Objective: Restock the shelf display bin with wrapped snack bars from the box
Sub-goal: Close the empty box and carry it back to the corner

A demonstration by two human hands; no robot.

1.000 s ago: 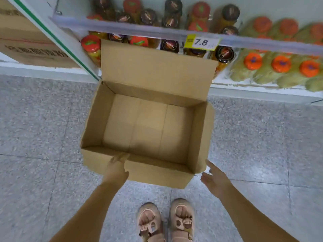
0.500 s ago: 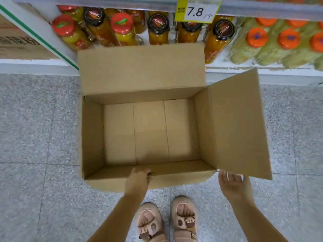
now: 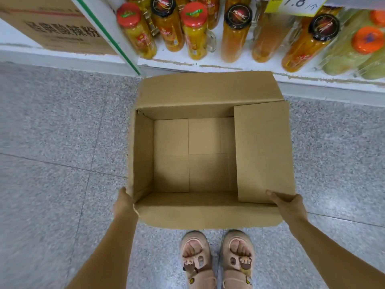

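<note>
Head camera footage is aimed straight down at an open cardboard box (image 3: pixel 208 215) held at the centre of the frame, above a grey speckled tile floor (image 3: pixel 52 142). Only bare cardboard is seen on the box's inside bottom. The far flap is folded back toward the top of the frame, and the flap (image 3: pixel 262 151) on the right side of the frame is folded inward, so that the right part of the opening is covered.

The left hand (image 3: pixel 123 203) is pressed against the box's lower-left corner, with the palm on the outer side wall; its fingers are hidden behind the cardboard, so how far they are curled cannot be told. The right hand (image 3: pixel 288 203) is closed over the lower-right corner, its thumb laid on top of the inward-folded flap and the remaining fingers wrapped below the edge, out of sight.

A pair of beige sandals (image 3: pixel 216 259) is seen at the bottom centre of the frame, just below the near wall of the box. Along the top of the frame a white shelf (image 3: pixel 229 65) is stocked with jars (image 3: pixel 191 30) of yellow and orange contents under red, black and orange lids. A yellow price tag (image 3: pixel 295 3) is cut off at the upper right, and a printed carton (image 3: pixel 52 28) is seen at the upper left.
</note>
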